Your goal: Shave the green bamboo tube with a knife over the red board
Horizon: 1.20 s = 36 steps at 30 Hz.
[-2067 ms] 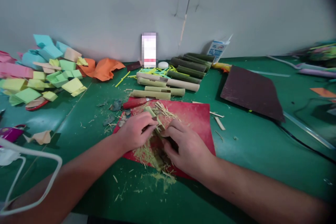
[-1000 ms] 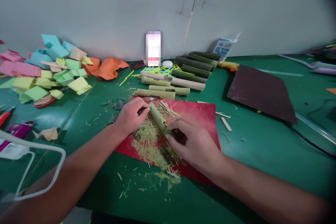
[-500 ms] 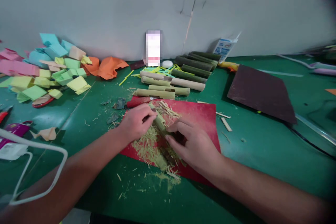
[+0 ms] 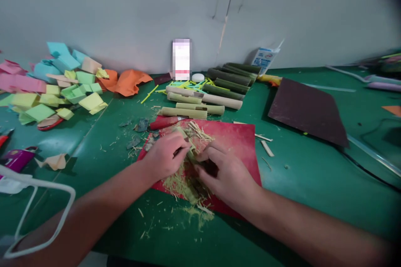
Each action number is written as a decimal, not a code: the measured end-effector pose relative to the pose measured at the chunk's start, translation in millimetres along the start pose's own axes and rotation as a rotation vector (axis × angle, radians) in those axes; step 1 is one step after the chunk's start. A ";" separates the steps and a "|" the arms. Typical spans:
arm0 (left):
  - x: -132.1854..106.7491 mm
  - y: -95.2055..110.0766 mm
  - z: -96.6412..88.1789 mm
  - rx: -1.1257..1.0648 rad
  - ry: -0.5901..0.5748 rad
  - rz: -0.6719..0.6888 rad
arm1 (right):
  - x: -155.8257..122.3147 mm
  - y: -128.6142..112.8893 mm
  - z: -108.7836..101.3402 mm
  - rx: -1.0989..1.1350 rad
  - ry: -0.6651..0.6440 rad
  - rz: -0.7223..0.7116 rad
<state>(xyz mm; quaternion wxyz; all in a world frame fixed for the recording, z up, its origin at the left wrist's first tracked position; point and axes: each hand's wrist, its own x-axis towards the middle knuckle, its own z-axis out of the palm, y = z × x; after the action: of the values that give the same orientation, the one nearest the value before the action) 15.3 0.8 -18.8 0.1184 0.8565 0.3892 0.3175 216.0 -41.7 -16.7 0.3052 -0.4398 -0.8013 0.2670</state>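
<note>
A pale green bamboo stick (image 4: 190, 153) lies slantwise on a red mat (image 4: 238, 137), amid a heap of yellow-green shavings (image 4: 177, 183). My right hand (image 4: 225, 175) is closed round the stick's near end and pins it to the mat. My left hand (image 4: 164, 155) is pinched shut against the stick's middle, on something small and dark that I cannot make out. A red-handled knife (image 4: 164, 122) lies just beyond the mat's far left corner, apart from both hands.
Several pale and dark green bamboo tubes (image 4: 203, 100) lie behind the mat. Folded coloured papers (image 4: 62, 87) are piled at the left, with orange paper (image 4: 128, 81) beside them. A dark brown sheet (image 4: 305, 110) lies at the right. A white cable (image 4: 37, 200) loops at the near left.
My left hand has slid along the stick from its far end toward me. My right hand has kept its hold on the near end.
</note>
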 end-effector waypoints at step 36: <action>2.9 -16.7 -6.2 0.059 0.144 -0.131 | 0.3 -0.8 -1.7 -0.027 0.010 0.051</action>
<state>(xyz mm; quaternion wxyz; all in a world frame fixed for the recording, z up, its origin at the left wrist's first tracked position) 2.9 13.9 -20.2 0.0854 0.8072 0.4613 0.3582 216.7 -41.6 -14.9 0.2962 -0.4656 -0.7918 0.2618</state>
